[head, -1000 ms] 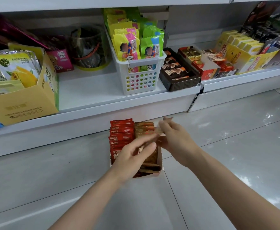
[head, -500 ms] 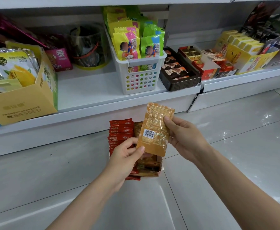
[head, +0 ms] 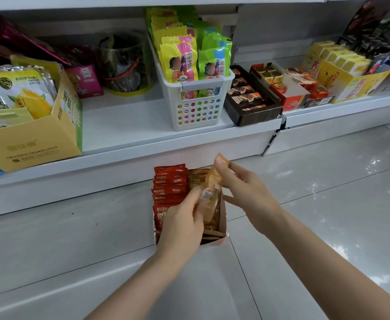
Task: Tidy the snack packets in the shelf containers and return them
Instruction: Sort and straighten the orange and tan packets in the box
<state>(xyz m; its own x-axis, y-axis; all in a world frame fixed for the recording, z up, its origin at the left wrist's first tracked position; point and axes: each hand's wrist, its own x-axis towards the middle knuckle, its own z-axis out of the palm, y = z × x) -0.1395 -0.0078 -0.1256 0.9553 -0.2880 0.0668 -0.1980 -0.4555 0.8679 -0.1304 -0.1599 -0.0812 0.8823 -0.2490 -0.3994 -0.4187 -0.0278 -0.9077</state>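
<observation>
From the head camera, the right hand (head: 242, 192) pinched the top of an orange packet (head: 212, 181) while the left hand (head: 182, 222) gripped its lower end, seemingly edge-on over the small carton (head: 222, 227) on the floor (head: 305, 204), beside upright red packets (head: 169, 183).

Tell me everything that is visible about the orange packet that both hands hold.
The orange packet is a flat pouch of glossy, partly see-through film with a crimped edge. It stands on edge, tilted, its top corner highest, over the orange row in the small cardboard box on the floor. The right hand pinches its top; the left hand pinches its lower end. Whether it touches the packets beneath cannot be told.
</observation>
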